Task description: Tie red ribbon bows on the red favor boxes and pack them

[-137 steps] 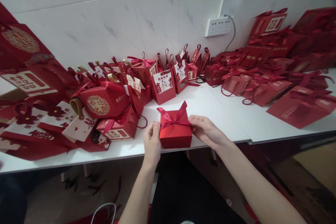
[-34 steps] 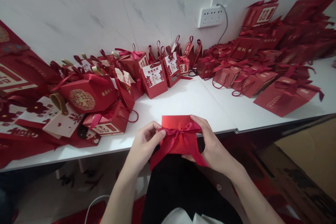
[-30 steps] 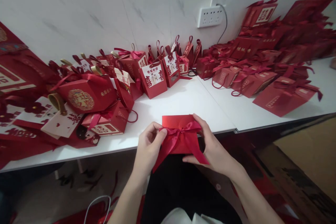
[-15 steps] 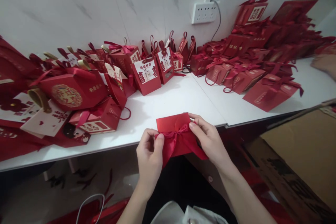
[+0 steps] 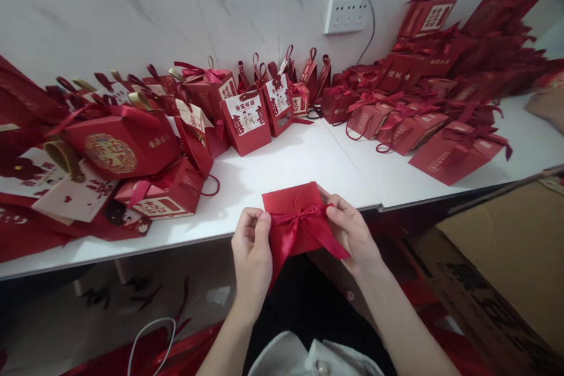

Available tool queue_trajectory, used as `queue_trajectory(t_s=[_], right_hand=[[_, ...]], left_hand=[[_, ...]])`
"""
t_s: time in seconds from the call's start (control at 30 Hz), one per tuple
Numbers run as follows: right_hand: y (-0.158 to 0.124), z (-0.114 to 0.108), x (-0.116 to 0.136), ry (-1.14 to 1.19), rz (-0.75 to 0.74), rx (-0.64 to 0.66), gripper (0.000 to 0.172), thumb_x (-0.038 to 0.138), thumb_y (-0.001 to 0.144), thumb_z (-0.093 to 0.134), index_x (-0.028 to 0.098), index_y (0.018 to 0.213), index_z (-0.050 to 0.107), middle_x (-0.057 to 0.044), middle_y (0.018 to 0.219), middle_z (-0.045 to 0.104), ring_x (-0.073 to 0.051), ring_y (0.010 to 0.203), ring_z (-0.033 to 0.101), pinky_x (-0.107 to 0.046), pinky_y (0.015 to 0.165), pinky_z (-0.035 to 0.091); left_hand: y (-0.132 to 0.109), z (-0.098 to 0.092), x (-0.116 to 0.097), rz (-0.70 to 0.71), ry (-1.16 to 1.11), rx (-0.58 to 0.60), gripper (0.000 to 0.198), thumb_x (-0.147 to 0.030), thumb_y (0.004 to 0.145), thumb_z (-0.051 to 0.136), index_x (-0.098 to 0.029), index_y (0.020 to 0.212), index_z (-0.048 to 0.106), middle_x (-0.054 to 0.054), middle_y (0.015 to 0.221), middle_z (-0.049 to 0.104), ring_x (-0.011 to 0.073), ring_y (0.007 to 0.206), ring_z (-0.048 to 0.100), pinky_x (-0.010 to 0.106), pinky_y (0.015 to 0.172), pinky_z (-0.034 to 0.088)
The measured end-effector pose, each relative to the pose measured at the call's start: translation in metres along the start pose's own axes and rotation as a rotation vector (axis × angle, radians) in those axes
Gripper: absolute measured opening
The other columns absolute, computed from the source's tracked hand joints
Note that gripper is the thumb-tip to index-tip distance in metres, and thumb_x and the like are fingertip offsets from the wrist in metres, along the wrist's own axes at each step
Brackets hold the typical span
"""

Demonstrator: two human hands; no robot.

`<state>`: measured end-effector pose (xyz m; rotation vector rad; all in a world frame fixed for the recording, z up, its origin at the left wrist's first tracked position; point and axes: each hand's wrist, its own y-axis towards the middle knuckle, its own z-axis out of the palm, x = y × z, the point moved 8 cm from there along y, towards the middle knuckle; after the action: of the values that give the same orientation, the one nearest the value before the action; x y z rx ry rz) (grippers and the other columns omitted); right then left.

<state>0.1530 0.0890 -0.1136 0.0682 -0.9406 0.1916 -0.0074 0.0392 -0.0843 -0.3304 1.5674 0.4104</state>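
Note:
A small red gift box (image 5: pixel 286 200) is held up at the front edge of the table, between my two hands. Around it runs a dark pink ribbon (image 5: pixel 286 241), tied in a bow at the middle with its tails hanging down. My left hand (image 5: pixel 252 252) pinches the left side, thumb and finger on the ribbon's loop. On the right side, my right hand (image 5: pixel 350 232) has its thumb and fingertip at the other loop, while its remaining fingers sit behind the box, partly hidden.
The white table (image 5: pixel 282 158) bears piled red gift boxes (image 5: pixel 127 141) at left and more red boxes (image 5: pixel 453 153) at right. A power socket (image 5: pixel 346 14) is on the wall. Beneath the table's right edge stands a cardboard carton (image 5: pixel 506 241). A white cable loop (image 5: pixel 152 335) shows at lower left.
The ribbon's loops lie drawn out more to the sides and its right tail has shifted. Both hands stay on the box, and the view has moved slightly.

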Motion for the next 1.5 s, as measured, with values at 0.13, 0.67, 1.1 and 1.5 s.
queue_trajectory(t_s=[0.13, 0.67, 1.1, 1.5], right_hand=[[0.002, -0.001, -0.003, 0.045, 0.025, 0.017, 0.022, 0.032, 0.071, 0.072, 0.022, 0.063, 0.054, -0.001, 0.131, 0.057, -0.025, 0.114, 0.058, -0.043, 0.099, 0.046], [0.000, 0.006, 0.002, -0.072, 0.042, -0.012, 0.029, 0.044, 0.083, 0.054, 0.023, 0.100, 0.067, -0.004, 0.118, 0.066, -0.025, 0.111, 0.060, -0.042, 0.097, 0.048], [0.006, -0.017, 0.021, -0.262, -0.028, -0.122, 0.036, 0.057, 0.075, 0.059, 0.021, 0.079, 0.058, -0.007, 0.092, 0.068, -0.021, 0.086, 0.064, -0.030, 0.067, 0.053], [0.009, -0.028, 0.017, -0.411, -0.076, 0.287, 0.069, 0.055, 0.071, 0.069, 0.030, 0.131, 0.047, -0.009, 0.140, 0.046, -0.026, 0.130, 0.043, -0.045, 0.100, 0.043]], left_hand=[[0.002, -0.003, -0.004, 0.074, 0.054, -0.039, 0.020, -0.029, 0.087, 0.049, -0.019, 0.069, 0.045, -0.005, 0.061, 0.041, 0.0088, 0.056, 0.039, 0.019, 0.054, 0.036], [0.004, -0.001, -0.006, 0.130, 0.127, -0.011, 0.020, -0.031, 0.089, 0.047, -0.020, 0.073, 0.042, -0.005, 0.064, 0.039, 0.0092, 0.057, 0.039, 0.019, 0.054, 0.035], [0.001, 0.000, -0.006, 0.124, 0.121, -0.002, 0.020, -0.031, 0.087, 0.049, -0.021, 0.073, 0.042, -0.005, 0.063, 0.039, 0.0094, 0.056, 0.039, 0.018, 0.053, 0.035], [0.003, 0.001, -0.003, 0.094, 0.055, 0.035, 0.019, -0.030, 0.086, 0.051, -0.020, 0.071, 0.044, -0.005, 0.063, 0.040, 0.0089, 0.057, 0.038, 0.018, 0.054, 0.035]])
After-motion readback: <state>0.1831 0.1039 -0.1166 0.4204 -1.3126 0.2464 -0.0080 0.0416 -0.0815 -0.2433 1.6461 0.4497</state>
